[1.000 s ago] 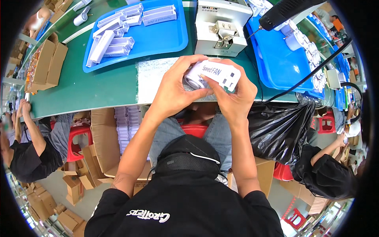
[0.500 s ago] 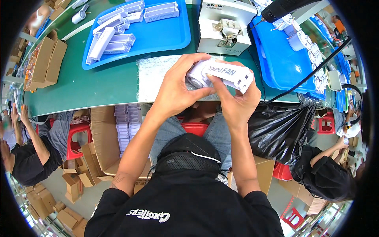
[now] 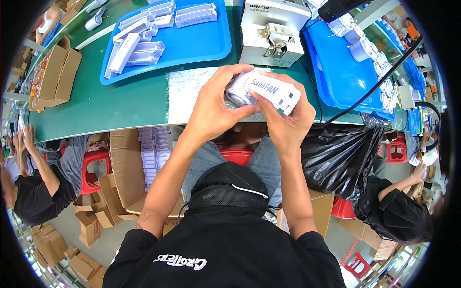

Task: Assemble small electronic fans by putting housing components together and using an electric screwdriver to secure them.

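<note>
Fingers (image 3: 235, 70) are gripping: left hand (image 3: 210, 103), a white cylinder (image 3: 235, 95); right hand (image 3: 287, 124), a white casing (image 3: 277, 89). Their join is showing unclearly.

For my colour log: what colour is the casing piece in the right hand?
The casing piece is white with dark print, clearest in the head view.

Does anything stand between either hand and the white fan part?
Nothing visible does: the left hand directly touches the white fan part at its round end, the right hand at its long end.
</note>
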### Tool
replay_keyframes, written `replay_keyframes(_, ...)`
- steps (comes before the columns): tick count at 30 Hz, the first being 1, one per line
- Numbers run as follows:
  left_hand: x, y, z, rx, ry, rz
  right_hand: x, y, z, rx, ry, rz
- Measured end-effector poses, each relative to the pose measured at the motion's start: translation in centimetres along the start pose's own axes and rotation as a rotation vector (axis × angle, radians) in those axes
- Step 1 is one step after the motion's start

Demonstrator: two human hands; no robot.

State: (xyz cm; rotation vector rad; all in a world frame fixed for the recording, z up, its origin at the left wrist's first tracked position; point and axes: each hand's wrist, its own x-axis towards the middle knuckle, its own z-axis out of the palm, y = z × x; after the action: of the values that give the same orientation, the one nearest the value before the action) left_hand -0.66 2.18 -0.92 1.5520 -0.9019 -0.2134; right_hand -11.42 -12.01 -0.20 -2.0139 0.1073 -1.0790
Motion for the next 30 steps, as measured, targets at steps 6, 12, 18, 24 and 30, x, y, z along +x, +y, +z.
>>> replay_keyframes(6,0.1,-0.2,0.1,0.015,0.012,0.012,0.2,0.1,0.4,0.011,-0.008,0.013)
replay_keyframes(12,0.2,-0.2,0.3,0.050,0.033,0.024,0.3,-0.3,0.6,0.126,0.026,0.161)
replay_keyframes(18,0.1,-0.7,0.4,-0.020,0.062,0.005,0.5,-0.9,0.6,0.127,0.006,0.169)
replay_keyframes(24,0.5,0.2,-0.1,0.075,0.016,0.014,0.5,-0.7,0.8,0.322,0.032,0.310)
replay_keyframes(30,1.8,0.2,-1.1,0.038,-0.135,0.112,1.4,-0.5,-0.2,0.071,-0.015,0.119)
